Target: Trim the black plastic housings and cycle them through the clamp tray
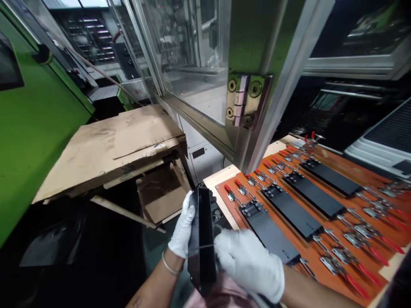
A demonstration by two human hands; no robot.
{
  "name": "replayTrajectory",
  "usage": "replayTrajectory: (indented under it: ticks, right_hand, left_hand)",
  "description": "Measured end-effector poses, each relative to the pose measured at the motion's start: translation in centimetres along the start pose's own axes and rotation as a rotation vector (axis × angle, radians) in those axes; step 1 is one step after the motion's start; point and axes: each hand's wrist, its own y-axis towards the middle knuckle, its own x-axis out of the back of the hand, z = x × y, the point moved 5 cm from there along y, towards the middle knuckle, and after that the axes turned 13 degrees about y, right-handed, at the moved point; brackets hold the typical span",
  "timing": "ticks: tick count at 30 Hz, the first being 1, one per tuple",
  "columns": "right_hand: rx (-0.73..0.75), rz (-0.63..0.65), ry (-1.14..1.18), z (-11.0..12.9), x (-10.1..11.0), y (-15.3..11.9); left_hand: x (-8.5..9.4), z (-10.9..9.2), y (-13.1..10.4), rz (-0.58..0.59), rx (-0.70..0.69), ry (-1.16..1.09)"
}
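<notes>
My left hand [183,226], in a white glove, is closed around the left side of a long black box-shaped housing [194,265]. The housing is tilted up in front of my body, and its open hollow side faces me. My right hand [247,261], also gloved in white, is closed at the housing's right side. From its fingers a thin dark rod-like tool [205,246] reaches across the hollow. The rest of that tool is hidden inside the glove.
On the right, an orange fixture board [272,203] carries several flat black panels [298,209] and red-handled toggle clamps [349,278]. An aluminium-framed door [253,141] juts overhead. Cardboard [122,132] covers a table at left, near a green machine [38,124].
</notes>
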Motion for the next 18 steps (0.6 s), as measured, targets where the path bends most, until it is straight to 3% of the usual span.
replayTrajectory:
  ticks: [2,7,12,18]
  right_hand:
    - [0.028,0.008,0.077,-0.6,0.9,1.6]
    - [-0.075,-0.080,0.341,-2.1,2.6,3.8]
    - [-0.134,-0.145,0.590,-1.9,2.3,4.9]
    - [-0.191,-0.257,0.877,-2.1,0.8,6.3]
  left_hand:
    - [-0.2,-0.9,-0.6,-0.046,-0.129,0.098]
    - [-1.0,-2.3,-1.7,-0.050,-0.321,0.238]
    - [-0.2,-2.3,-1.5,-0.087,-0.401,0.340]
    - [1.7,-1.1,-0.7,-0.254,-0.509,0.365]
